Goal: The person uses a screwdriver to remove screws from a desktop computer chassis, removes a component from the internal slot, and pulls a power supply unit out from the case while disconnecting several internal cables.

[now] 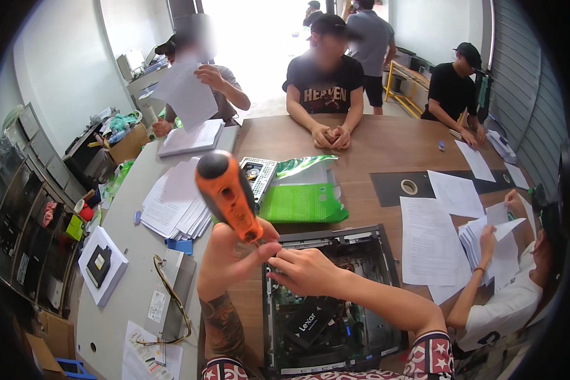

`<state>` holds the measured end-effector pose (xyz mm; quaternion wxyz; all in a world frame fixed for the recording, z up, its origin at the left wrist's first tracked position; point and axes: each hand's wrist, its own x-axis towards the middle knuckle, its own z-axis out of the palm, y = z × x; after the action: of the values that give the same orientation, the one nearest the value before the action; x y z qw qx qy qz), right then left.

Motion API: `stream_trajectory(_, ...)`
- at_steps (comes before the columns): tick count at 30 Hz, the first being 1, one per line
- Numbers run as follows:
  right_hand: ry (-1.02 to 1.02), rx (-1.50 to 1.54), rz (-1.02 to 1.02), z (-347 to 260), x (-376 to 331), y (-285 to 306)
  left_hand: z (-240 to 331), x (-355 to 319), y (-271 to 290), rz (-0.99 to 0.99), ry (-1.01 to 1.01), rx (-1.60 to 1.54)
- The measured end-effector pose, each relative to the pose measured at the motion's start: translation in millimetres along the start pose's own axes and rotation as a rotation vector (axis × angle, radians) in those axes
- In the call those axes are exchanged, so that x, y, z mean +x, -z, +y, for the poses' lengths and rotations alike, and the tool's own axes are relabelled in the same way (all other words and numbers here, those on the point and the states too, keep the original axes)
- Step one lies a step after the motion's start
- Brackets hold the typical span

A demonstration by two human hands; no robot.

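Above the open computer case (345, 235), the left hand (237, 253) wraps the lower end of an orange-and-black screwdriver (231, 196), thumb and fingers pinching close to the shaft, perhaps for finer control. The right hand (310, 271) has its fingers gathered beside the shaft, maybe to steady it; I cannot tell whether they pinch some small part. The case lies flat on the surface (392, 142), near the person, so the black drive (310, 320) inside seems easy to reach. Beyond it rests a green package (301, 204); leftward, a grey metal box (182, 273); rightward, loose papers (424, 240).
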<state>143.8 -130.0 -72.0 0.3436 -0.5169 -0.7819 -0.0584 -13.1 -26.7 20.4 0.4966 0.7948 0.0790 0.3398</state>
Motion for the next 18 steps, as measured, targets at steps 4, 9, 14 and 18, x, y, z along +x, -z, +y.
stream_trajectory(4,0.041,0.013,0.040,6,2,-1,2,-3,14,-0.234,-0.056,-0.033)
stream_trajectory(9,-0.101,0.177,0.079,5,1,-13,2,-1,17,-0.249,-0.027,-0.196)
stream_trajectory(14,-0.075,0.138,0.052,13,3,-18,-10,3,14,-0.145,0.023,-0.219)
stream_trajectory(18,-0.054,0.148,0.064,21,3,-21,-22,7,12,0.052,0.022,-0.226)
